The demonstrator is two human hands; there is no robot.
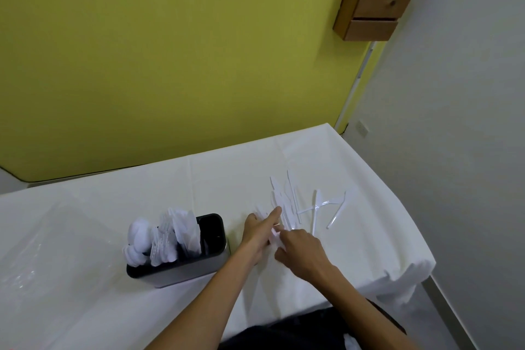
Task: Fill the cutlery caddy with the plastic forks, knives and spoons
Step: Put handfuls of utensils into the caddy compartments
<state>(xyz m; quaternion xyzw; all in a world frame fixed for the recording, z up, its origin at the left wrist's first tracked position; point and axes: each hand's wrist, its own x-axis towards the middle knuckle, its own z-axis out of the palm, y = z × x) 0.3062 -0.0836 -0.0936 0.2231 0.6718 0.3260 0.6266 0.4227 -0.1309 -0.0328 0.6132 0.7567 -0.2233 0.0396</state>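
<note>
- The tabletop (113,307) is covered by a smooth white cloth (233,167) with faint fold creases. The cloth hangs in soft folds over the right-hand corner, and glossy patches show at the left.
- Behind it stands a flat, matt yellow-green wall (170,51), which meets a pale grey wall (454,94) on the right. A thin white pipe (353,88) runs down the corner between them, and a small socket plate (362,128) sits low on the grey wall.
- A wooden drawer unit (380,0), boxy and knotty-grained, hangs high on the yellow-green wall near that corner.
- The cutlery caddy (184,270) stands left of the hands. It is a rounded oblong tub with a grey outer wall and a black inside.
- White plastic spoons (136,236) stand bowl-up at its left end, with more white pieces packed upright beside them. The right-end compartment (211,229) shows its dark inside.
- The loose cutlery (287,196) lies scattered flat on the cloth, right of the caddy and well apart from it. The pieces are thin, pale and crossing one another, with a few clear ones (336,207) furthest right.
- The left hand (257,233) lies on the near side of the pile with its index finger straight. Its other fingers are hidden, so I cannot tell whether they hold anything.
- The right hand (302,250) is just beside it, with its fingers (284,233) curled down and seemingly gripping pieces of the pile.
- Dark clothing (298,327) shows at the bottom edge.
</note>
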